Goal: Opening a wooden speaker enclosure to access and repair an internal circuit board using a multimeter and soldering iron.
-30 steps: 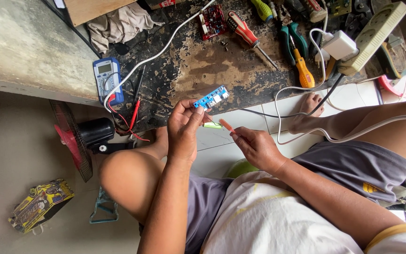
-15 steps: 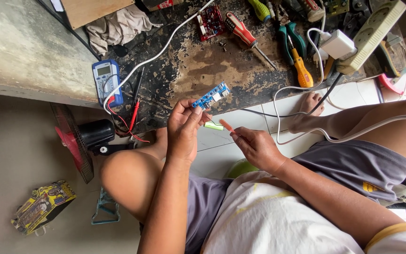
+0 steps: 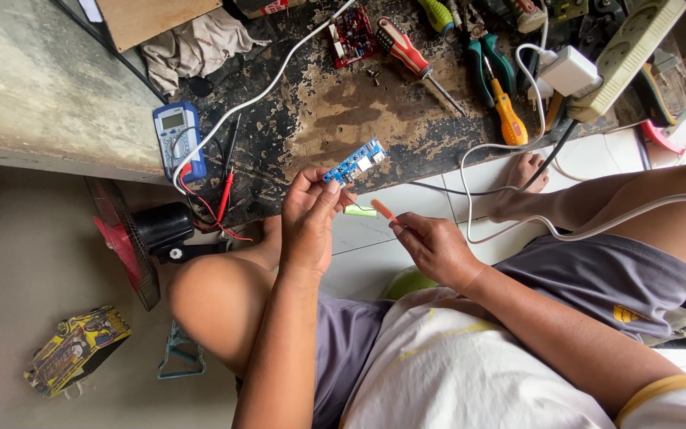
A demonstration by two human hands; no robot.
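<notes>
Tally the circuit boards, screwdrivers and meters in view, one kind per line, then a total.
Circuit boards: 2, the blue board in the left hand and the red board on the bench.
Screwdrivers: 2, red-handled and orange-handled.
Multimeter: 1.
Total: 5.

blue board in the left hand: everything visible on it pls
The blue board is a small, narrow rectangular circuit board with pale components along its face, one of them a white block. The left hand pinches its lower end between the fingertips, so it tilts up to the right, held above the edge of the dark worn bench. Nothing else touches it; the right hand is apart. Finer parts are too small to tell.
</notes>
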